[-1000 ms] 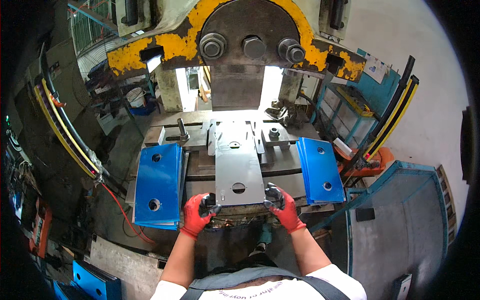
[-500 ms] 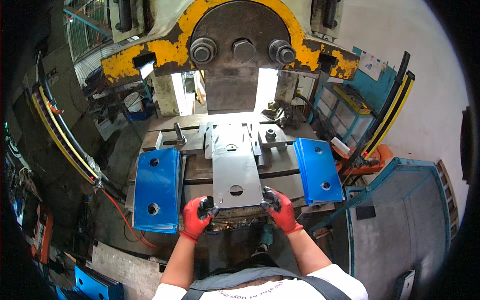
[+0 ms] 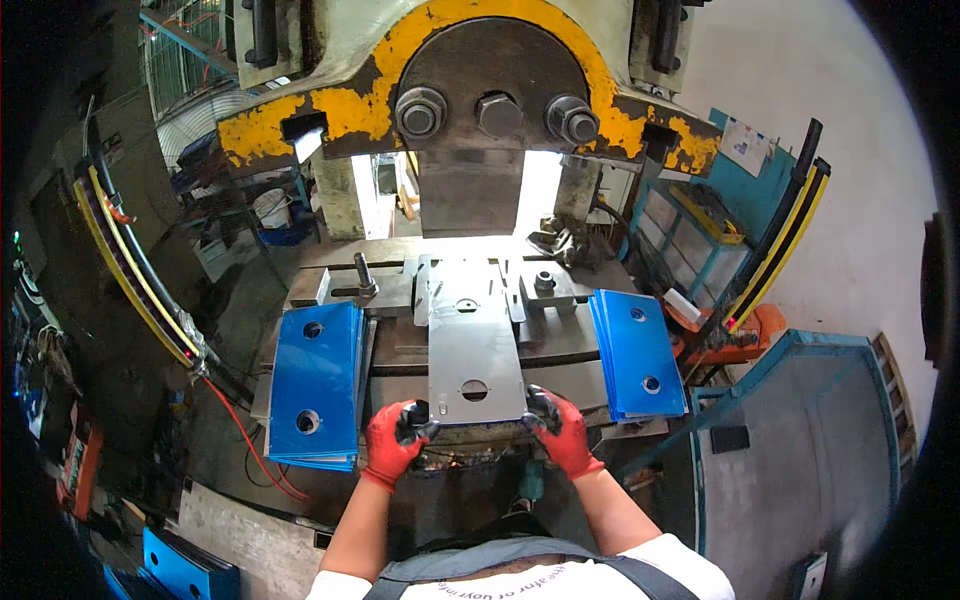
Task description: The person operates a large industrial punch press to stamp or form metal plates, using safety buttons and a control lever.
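A grey sheet metal plate (image 3: 473, 352) with round holes lies lengthwise on the press bed, its near end at the bed's front edge. My left hand (image 3: 396, 442), in a red glove with dark fingertips, is at the near left corner, fingers curled against the edge. Gloved the same way, my right hand (image 3: 562, 432) has its thumb and fingers bent around the near right corner. Exact contact under the corners is hidden. A stack of blue plates (image 3: 312, 385) with round holes sits left of the grey plate, and another blue stack (image 3: 640, 355) sits to its right.
Above the bed hangs the yellow and dark press ram (image 3: 490, 90) with large bolts. An upright bolt (image 3: 363, 275) and a clamp nut (image 3: 544, 282) stand beside the plate. Yellow-black guard bars (image 3: 135, 265) flank the press. A blue-framed panel (image 3: 790, 440) stands at right.
The whole view has shifted slightly, so the press and plates sit a little lower in the picture. Both hands stay at the plate's near corners, with the fingers only slightly changed.
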